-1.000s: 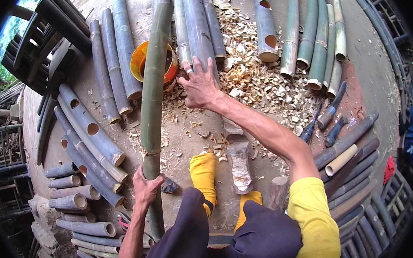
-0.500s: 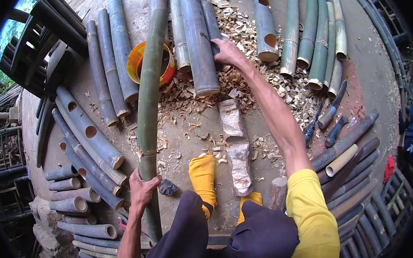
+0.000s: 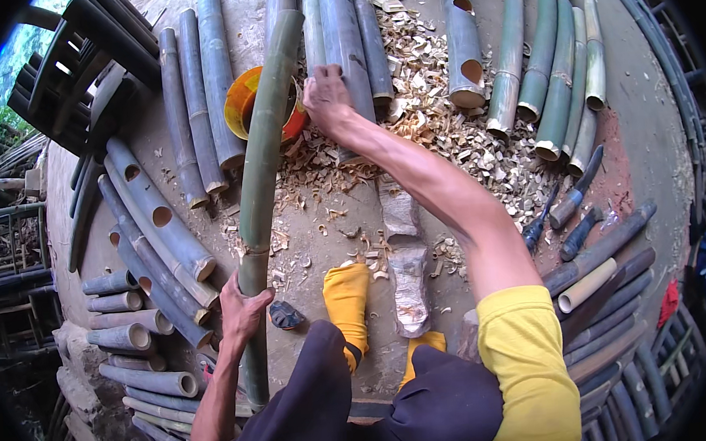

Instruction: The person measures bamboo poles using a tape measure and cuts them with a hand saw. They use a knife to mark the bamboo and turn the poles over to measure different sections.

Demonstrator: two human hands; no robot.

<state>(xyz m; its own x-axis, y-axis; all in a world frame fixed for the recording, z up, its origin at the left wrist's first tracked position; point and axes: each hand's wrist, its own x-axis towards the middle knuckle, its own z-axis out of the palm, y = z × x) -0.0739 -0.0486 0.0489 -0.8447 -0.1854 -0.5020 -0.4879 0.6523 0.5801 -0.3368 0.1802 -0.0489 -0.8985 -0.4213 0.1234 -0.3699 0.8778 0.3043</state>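
Note:
My left hand (image 3: 241,308) is closed around a long green bamboo pole (image 3: 263,145), near its lower end. The pole slants up and away from me, passing over an orange-yellow bucket (image 3: 241,102). Farther ahead, my right hand (image 3: 329,101) has its fingers curled over the near end of a narrow pale bamboo pole (image 3: 313,25); its fingertips are partly hidden. Beside it lies a thicker grey bamboo pole (image 3: 343,27), partly behind my right hand and forearm. A wooden block (image 3: 409,286) with a hacked surface lies between my feet, which wear yellow socks (image 3: 347,302).
Wood chips (image 3: 435,110) cover the ground ahead. Bamboo with round holes lies at left (image 3: 158,212) and far right (image 3: 464,60). Knives (image 3: 577,186) rest at right, near stacked bamboo pieces (image 3: 600,302). Short tubes (image 3: 126,338) are piled at left, below a dark bamboo rack (image 3: 76,59).
My right hand has moved left, from the thick grey pole's right side to the narrow pale pole. The green pole's upper end has come into view; my left hand keeps its hold.

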